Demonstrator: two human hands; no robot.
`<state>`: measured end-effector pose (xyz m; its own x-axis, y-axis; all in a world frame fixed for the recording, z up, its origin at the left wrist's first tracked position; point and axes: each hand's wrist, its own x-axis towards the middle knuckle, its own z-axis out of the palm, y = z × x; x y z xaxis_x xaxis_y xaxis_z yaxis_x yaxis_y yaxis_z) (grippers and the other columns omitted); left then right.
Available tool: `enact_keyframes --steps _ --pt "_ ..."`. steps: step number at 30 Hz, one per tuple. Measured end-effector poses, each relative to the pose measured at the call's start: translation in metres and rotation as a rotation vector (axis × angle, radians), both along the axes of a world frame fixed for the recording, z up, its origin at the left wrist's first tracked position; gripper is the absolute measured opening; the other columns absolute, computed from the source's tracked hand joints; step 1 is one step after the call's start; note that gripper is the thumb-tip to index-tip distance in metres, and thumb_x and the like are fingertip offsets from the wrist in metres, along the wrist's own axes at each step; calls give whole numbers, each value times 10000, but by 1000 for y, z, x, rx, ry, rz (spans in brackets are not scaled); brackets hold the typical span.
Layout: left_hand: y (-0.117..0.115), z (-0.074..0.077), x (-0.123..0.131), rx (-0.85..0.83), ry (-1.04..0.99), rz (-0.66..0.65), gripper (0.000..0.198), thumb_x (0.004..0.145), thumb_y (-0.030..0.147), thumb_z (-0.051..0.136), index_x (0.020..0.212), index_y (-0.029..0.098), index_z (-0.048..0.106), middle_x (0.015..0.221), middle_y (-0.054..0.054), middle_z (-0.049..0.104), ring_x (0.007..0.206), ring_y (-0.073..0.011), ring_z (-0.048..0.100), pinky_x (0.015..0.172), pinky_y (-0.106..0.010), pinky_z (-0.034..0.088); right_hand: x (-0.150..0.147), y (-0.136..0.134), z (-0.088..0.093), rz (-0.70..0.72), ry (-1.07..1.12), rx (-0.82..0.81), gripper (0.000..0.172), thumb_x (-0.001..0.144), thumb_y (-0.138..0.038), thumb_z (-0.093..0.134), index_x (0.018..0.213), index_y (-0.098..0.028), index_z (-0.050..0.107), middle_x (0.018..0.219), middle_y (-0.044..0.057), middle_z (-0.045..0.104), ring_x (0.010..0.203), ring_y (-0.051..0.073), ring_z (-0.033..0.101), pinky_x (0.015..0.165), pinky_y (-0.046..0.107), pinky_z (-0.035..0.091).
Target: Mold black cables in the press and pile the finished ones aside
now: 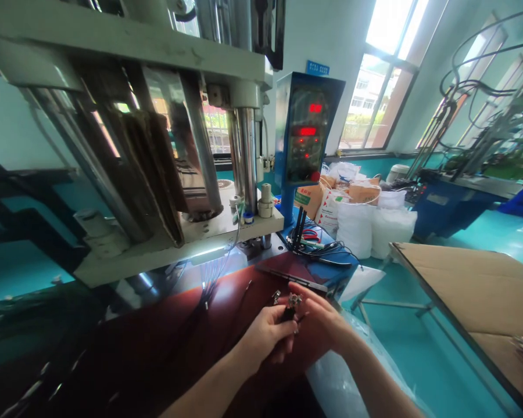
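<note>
My left hand [265,335] is closed around a small bunch of black cables with shiny metal connectors [294,300], their metal ends pointing up and away from me. Just to the right, my right hand [323,318] has its fingers stretched out beside the connectors; whether it touches them I cannot tell. Both hands are over the dark red tabletop [226,296]. A lone thin cable [245,290] lies on this surface, left of the hands. Farther left, several pale cables [210,276] hang from the press with their tips near the table.
A large press [126,52] with steel columns stands at the left. Beside it is a blue control box [311,128] with red digits. Tools and black cables lie on a blue ledge [337,247]. White sacks [353,226] stand behind; a cardboard-topped table [470,278] is at right.
</note>
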<state>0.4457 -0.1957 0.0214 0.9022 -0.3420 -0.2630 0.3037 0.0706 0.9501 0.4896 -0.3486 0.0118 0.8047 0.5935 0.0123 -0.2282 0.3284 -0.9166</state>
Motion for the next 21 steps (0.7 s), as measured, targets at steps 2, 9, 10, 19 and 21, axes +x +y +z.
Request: enact_keyframes --steps 2,9,10,19,21 --pt "-1 -3 1 -13 38 -43 243 689 358 570 763 138 500 432 45 507 273 -54 375 272 -148 238 7 -1 8 6 -51 38 449 833 -425 514 1247 -267 448 1238 94 508 1103 244 486 879 437 389" --pt "-11 -4 10 -8 15 -34 238 684 347 549 696 109 534 469 -8 554 329 -85 461 310 -171 325 19 12 34 184 -582 -548 404 908 -420 342 1161 -193 561 1160 62 580 1050 209 526 911 363 385" --pt "-12 -4 10 -16 -1 -24 251 690 352 547 665 102 543 475 -16 554 340 -86 467 317 -175 332 18 15 35 181 -642 -589 407 911 -414 333 1167 -189 556 1150 63 586 1034 207 537 899 358 397" --pt "-19 -33 21 -79 -14 70 224 663 325 596 641 114 522 425 33 474 279 -47 342 272 -168 199 30 15 12 152 -681 -688 443 932 -359 249 1215 -123 495 1180 90 568 1060 184 530 901 303 406" --pt "-14 -33 26 -74 -1 89 245 654 340 610 627 127 492 441 43 470 281 -35 326 272 -162 186 41 4 8 44 -792 -906 394 920 -283 282 1226 -118 468 1212 93 539 1094 174 497 920 285 382"
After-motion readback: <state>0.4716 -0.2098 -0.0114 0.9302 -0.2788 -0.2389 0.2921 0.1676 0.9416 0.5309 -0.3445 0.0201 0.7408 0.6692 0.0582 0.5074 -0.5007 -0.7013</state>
